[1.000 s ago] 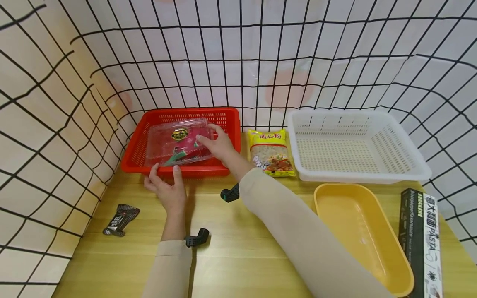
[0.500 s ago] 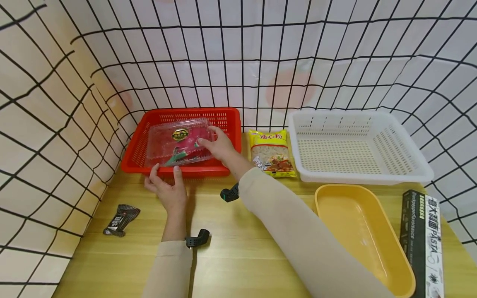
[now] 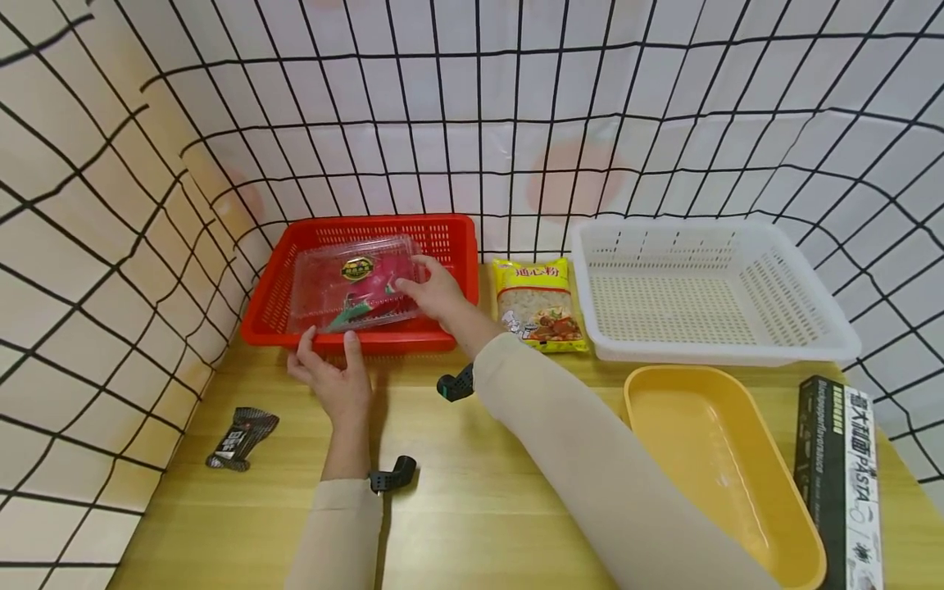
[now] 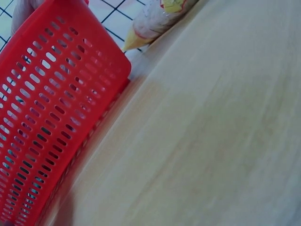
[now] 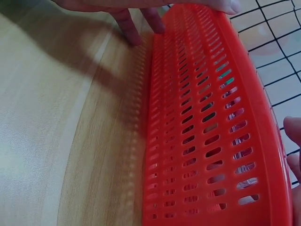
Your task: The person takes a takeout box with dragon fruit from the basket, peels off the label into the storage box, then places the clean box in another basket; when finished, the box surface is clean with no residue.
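A clear plastic clamshell box [image 3: 324, 287] with a black-and-gold label lies tilted in the red basket [image 3: 258, 328]. Something pink and green shows through its lid. My right hand [image 3: 440, 292] holds the box's right end, thumb on top and fingers at the edge. At the basket's front rim is my left hand [image 3: 335, 385], thumb and index fingertip on the rim. In the right wrist view, the left hand's other fingers [image 5: 126, 28] reach down by the basket's lower wall. The left wrist view shows the slotted red wall [image 4: 51, 103] up close.
A yellow macaroni bag [image 3: 541, 307] stands between the red basket and a white basket [image 3: 737, 352]. A yellow tray [image 3: 708, 442] and a pasta box [image 3: 837, 483] lie at the right. A small dark wrapped packet [image 3: 242, 438] is at the left. Black wire mesh [image 3: 479, 123] encloses the table.
Both hands keep their places on the basket and the clamshell box. The head view shifts only very slightly.
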Available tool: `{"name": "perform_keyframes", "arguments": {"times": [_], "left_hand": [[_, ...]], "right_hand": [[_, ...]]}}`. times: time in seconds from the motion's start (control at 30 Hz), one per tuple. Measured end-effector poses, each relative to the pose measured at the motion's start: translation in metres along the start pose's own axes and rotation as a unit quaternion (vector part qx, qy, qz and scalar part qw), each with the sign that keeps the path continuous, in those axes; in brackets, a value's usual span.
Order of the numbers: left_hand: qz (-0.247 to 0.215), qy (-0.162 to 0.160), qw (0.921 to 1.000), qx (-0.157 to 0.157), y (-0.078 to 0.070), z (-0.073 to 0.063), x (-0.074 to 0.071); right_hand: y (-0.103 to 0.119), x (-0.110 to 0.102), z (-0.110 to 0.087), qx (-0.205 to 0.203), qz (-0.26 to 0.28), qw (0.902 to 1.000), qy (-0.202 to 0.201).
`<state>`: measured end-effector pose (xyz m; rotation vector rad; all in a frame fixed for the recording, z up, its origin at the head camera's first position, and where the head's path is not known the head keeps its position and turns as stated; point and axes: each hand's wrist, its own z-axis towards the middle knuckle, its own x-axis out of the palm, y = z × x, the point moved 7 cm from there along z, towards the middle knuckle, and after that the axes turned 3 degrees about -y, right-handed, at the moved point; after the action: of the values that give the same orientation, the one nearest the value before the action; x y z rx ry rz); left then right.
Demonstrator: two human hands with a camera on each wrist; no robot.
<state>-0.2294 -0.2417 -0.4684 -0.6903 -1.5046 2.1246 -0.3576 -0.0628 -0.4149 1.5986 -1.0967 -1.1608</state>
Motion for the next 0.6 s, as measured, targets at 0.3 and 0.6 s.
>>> {"name": "perform_keyframes", "arguments": {"times": [0.3,0.6], "left_hand": [[0.001,-0.002,1.0,-0.004,0.0005,0.0,-0.0004],[-0.005,-0.006,1.0,0.002,0.0011,0.0012,0.0009]], "right_hand": [[-0.0022,0.0008,0.0002,0.004,-0.016,0.9999,0.005],[0.0009,0.0004,-0.0004,-0.005,-0.033,0.9994,0.009]]}}
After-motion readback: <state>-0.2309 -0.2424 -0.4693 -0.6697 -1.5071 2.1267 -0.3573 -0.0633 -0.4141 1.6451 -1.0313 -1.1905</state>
